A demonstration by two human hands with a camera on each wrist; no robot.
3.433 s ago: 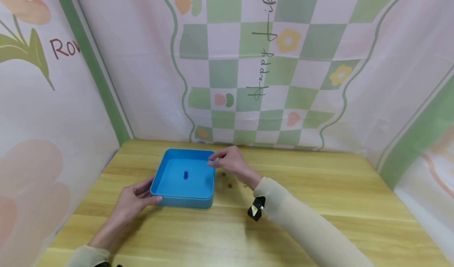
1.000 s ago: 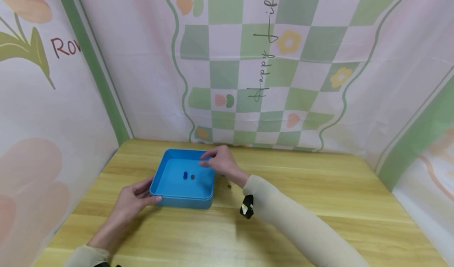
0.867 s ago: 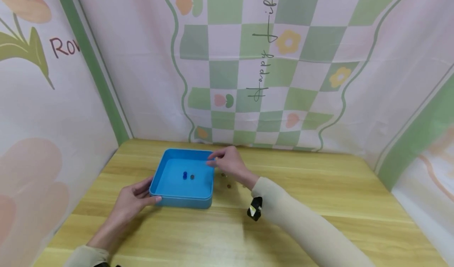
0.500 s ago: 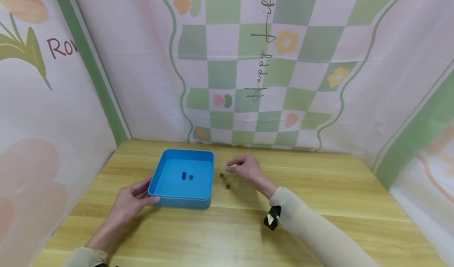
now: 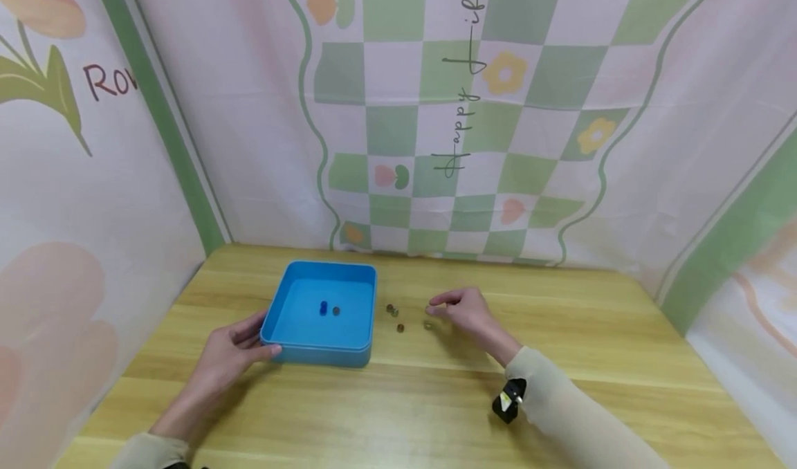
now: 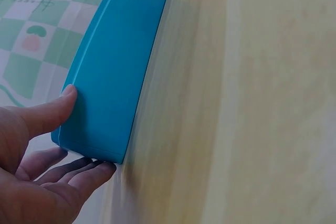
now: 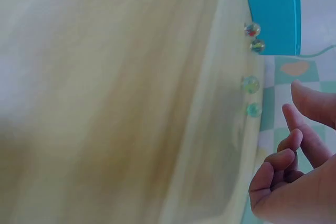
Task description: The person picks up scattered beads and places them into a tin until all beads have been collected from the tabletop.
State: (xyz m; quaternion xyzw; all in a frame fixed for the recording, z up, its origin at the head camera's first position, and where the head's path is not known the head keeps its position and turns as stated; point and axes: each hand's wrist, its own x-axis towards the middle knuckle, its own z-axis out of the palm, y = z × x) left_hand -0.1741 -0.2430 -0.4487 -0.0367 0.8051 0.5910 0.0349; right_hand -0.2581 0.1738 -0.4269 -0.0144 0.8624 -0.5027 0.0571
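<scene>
An open-topped blue box [image 5: 324, 355] stands on the table, and my left hand [image 5: 227, 355] holds its near left corner. In the left wrist view, the thumb presses one wall while the fingers [image 6: 97, 179] bend against the adjoining side. A dark blue marble-like piece [image 5: 324, 308] and a brownish marble [image 5: 336, 310] lie inside the box. My right hand [image 5: 470, 313] is low beside glass marbles to the box's right; its thumb and index finger are apart, with nothing seen between them in the right wrist view. Closest to it is a greenish marble [image 7: 253, 109].
Several marbles lie on the wooden table [image 5: 398, 414]: a brown marble [image 5: 400, 328], a pair near the box wall, and a pale marble [image 5: 428, 325]. A patterned cloth [image 5: 436, 144] hangs behind the table. A black device [image 5: 509, 400] sits at my right wrist.
A brownish marble has come into the box beside the blue piece. My right hand has moved from over the box's right rim rightward and down to the marbles. The left hand stays put.
</scene>
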